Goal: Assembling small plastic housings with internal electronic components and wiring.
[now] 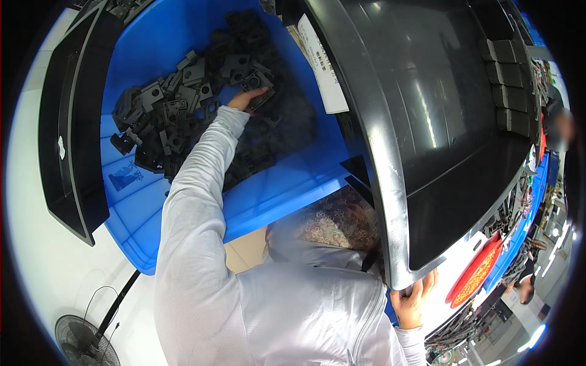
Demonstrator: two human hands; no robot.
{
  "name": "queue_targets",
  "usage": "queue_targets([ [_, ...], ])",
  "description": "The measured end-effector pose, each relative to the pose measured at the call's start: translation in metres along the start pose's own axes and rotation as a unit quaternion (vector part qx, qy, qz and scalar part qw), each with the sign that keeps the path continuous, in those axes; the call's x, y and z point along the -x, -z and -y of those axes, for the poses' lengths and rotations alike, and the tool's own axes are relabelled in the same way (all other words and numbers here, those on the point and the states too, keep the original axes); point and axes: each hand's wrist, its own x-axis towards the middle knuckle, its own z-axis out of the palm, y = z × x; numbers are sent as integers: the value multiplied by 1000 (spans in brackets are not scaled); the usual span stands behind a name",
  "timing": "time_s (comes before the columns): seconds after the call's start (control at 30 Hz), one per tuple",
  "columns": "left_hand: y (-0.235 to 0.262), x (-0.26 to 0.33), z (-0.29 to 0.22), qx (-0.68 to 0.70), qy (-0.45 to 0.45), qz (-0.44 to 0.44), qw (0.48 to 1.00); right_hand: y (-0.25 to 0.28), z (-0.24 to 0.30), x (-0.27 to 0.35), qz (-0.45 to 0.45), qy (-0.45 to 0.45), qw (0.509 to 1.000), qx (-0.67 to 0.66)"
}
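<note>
Where our right hand (412, 303) meets the black tray (427, 85) at lower right, grip hidden, our left hand (243, 99), the nearer, touches a dark part (262, 100) upper centre, under its fingertips in the blue bin (287, 198); whether it's pinched we cannot tell

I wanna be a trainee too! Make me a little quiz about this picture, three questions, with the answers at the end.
1. Which hand reaches into the big blue plastic bin of dark angular parts?
2. True or false: the round red tray is on the right side of the picture.
3. Where is the right hand?
A) Inside the big blue plastic bin
B) At a corner of the shiny black plastic tray
C) On the round red tray

Key:
1. The left hand
2. True
3. B
</note>
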Motion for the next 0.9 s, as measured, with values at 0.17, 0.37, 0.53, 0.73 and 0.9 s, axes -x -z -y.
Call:
queue_targets([
  [0.17,-11,-8,-1,28,-21,25,999,-1,0,-1,-11,2,1000,0],
  [0.37,-33,-7,16,25,-31,32,999,-1,2,-4,-20,10,1000,-1],
  [0.53,-60,-8,22,39,-118,-21,992,-2,1,-2,-24,11,1000,-6],
  [0.73,-49,1,26,23,-148,-19,989,2,5,-10,-23,16,1000,-11],
  [0.9,-53,50,-7,176,6,5,984,3,6,-13,-34,12,999,-28],
])
